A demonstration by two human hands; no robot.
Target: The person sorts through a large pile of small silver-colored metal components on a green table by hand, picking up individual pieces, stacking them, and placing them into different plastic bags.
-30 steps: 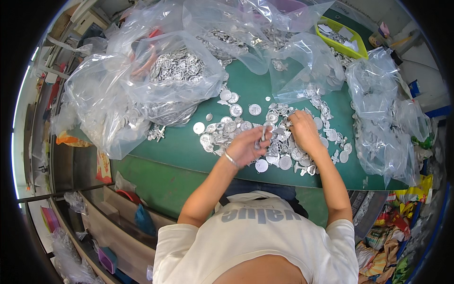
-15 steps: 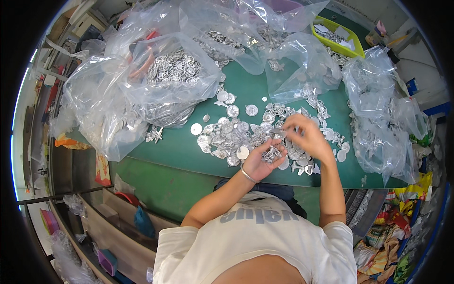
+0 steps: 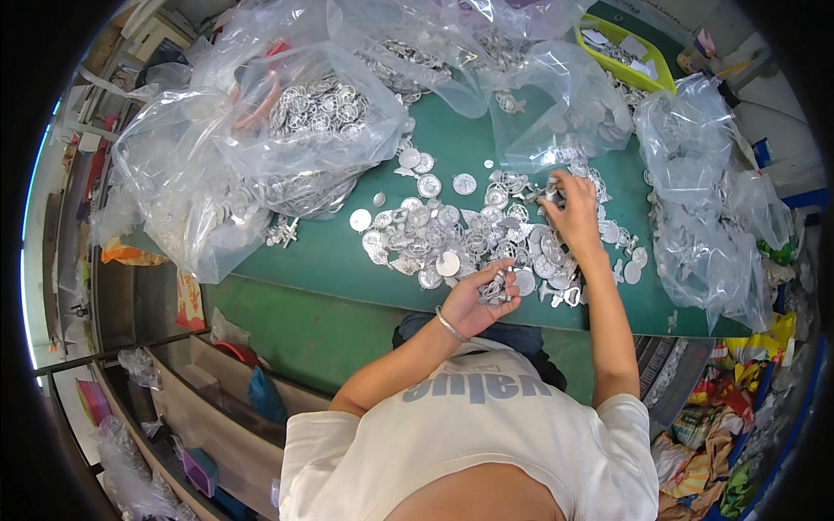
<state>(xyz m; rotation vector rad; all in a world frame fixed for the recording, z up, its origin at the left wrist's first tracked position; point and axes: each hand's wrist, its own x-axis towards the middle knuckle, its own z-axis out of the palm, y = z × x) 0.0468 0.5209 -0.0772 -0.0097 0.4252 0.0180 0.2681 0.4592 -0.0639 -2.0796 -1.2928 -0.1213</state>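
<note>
Charms (image 3: 427,231), likely light and stiff, best held by rims: your left hand (image 3: 473,308) cups several, your right hand (image 3: 575,213) pinches some

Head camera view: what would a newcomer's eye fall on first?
A heap of silvery metal pieces spreads across the green table. Big clear bags crowd the far side, and a bright yellow-green basket stands out at the far right. The left grip cups small pieces, while the right grip is at the heap's right side.

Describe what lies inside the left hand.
Small silvery pieces lie in the cupped left hand. The uppermost ones cover part of it; any beneath them cannot be seen.
</note>
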